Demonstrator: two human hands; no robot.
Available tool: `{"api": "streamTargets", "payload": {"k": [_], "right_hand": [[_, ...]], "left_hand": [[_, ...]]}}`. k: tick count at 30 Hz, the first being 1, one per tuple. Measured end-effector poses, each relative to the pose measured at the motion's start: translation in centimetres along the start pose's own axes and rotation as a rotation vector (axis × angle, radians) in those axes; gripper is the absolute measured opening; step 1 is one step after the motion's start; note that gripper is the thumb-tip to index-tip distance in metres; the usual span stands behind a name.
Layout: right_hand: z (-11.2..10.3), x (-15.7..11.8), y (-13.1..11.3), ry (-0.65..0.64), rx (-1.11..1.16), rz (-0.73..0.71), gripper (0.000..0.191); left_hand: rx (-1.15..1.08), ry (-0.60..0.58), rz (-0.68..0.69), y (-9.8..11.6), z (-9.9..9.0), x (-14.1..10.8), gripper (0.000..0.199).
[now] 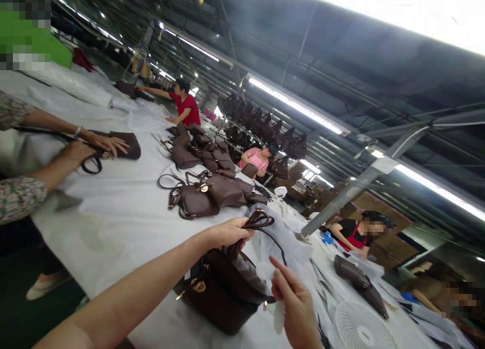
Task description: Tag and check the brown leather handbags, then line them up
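Observation:
A dark brown handbag (227,298) with a gold heart-shaped charm stands on the white-covered table, its top open and pale wrapping showing inside. Above that opening, my left hand (231,233) is closed round the bag's looped strap (261,220). My right hand (295,298) is beside the bag's right end, with its index finger stretched out and the other fingers curled. A thin white piece (279,317) shows under those fingers and seems to be held; its kind is unclear. Clear plastic (265,238) lies behind the bag.
Several brown bags (200,197) are piled beyond my left hand. At left, a co-worker's hands (102,144) press on another brown bag (132,146). A white fan (364,329) and a brown bag (359,283) are at right. A slanting metal post (341,197) rises behind the table.

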State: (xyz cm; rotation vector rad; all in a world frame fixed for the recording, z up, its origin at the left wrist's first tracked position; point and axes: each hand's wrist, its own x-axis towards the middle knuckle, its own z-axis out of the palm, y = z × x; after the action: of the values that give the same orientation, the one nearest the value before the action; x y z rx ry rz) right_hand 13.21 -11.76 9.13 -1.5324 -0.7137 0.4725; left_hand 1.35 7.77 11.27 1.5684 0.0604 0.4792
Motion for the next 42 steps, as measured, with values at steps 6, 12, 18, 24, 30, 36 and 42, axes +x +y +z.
{"api": "streamTargets", "payload": {"k": [6,12,18,24,30,36,42], "right_hand": [[2.7,1.4,0.2,0.117,0.026,-0.011,0.047],[7.0,3.5,0.3,0.161,0.150,-0.065,0.030],[8.3,2.5,0.3,-0.048,0.402,0.010,0.021],[8.7,3.2,0.4,0.096,0.493,0.032,0.041],[8.3,4.3,0.8,0.260,0.487,0.013,0.045],[8.5,4.7,1.4,0.203,0.332,-0.114,0.054],[8.5,5.0,0.8,0.221,0.336,-0.020,0.058]], "left_hand": [[0.193,0.046,0.035,0.6,0.1,-0.1,0.005],[0.865,0.100,0.113,1.9,2.7,-1.1,0.021],[1.086,0.063,0.047,3.1,3.6,-0.9,0.098],[1.160,0.185,-0.022,2.7,5.2,0.0,0.075],[0.880,0.088,0.072,1.5,3.6,-1.0,0.101],[0.005,0.094,0.084,-0.9,2.8,-1.4,0.117],[-0.091,0.216,0.069,-1.1,3.7,-0.2,0.024]]}}
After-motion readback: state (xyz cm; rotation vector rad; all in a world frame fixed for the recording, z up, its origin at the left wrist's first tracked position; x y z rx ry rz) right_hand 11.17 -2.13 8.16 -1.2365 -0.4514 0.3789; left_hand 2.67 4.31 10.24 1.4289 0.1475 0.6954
